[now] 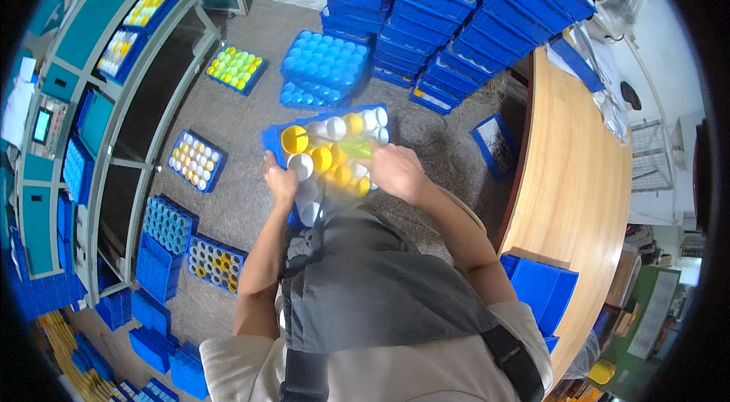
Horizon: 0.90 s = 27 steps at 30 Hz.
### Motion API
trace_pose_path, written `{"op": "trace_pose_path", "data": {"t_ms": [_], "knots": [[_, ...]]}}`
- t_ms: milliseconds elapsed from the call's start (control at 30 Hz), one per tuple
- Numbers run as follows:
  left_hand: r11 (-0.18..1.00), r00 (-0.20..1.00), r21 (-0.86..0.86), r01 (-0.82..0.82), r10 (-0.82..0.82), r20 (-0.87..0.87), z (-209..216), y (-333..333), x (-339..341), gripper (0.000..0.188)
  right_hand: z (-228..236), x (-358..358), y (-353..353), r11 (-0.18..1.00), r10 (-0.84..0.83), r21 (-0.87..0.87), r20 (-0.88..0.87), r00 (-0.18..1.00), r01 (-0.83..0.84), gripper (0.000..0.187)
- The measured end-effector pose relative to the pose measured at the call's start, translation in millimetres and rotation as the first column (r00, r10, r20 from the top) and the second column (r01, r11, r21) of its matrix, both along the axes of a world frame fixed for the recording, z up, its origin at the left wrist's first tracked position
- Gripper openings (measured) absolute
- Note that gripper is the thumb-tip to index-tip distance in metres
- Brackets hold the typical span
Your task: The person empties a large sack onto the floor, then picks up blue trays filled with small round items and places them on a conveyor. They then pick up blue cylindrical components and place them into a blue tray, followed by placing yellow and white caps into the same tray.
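Observation:
A blue crate [272,140] full of white and yellow round, cup-like parts [322,158] is tilted in front of my apron. My left hand [281,181] grips its left rim, the fingers closed over the edge. Over the crate's right side my right hand [398,171] is closed around a yellow-green tool [356,147], blurred by motion. A thin dark rod reaches from the tool leftward over the parts. A pale hose [461,208] runs beside my right forearm. The tool's exact kind is too smeared to make out.
Stacked blue crates [346,60] stand just beyond, with tall stacks [449,22] behind. Several filled trays [196,161] lie on the floor at left, beside a teal machine bench [114,166]. A wooden table [566,189] runs along the right, a flat blue box [494,146] near it.

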<state>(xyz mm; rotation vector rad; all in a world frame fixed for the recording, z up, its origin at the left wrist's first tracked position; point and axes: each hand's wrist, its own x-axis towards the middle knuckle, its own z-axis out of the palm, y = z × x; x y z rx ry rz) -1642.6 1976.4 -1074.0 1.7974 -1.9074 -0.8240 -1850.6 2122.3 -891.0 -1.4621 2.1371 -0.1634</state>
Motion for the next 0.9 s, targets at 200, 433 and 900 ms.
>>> {"op": "trace_pose_path", "data": {"t_ms": [200, 433, 900], "knots": [[0.999, 0.996, 0.017, 0.051, -0.052, 0.074, 4.8, -2.9, -2.1, 0.068, 4.3, 18.0, 5.0, 0.995, 0.033, -0.096, -0.088, 0.996, -0.042, 0.041], [0.998, 0.984, -0.041, 0.036, -0.028, 0.175, -11.7, -21.0, 0.3, 0.055, -11.7, 25.6, 38.2, 0.989, 0.147, -0.028, -0.035, 0.988, -0.148, 0.044], [0.99, 0.978, 0.095, -0.103, 0.083, 0.192, -6.4, -23.7, 23.1, 0.062, -61.7, -1.4, 67.0, 0.996, -0.087, -0.047, -0.144, 0.986, 0.081, 0.04]]}}
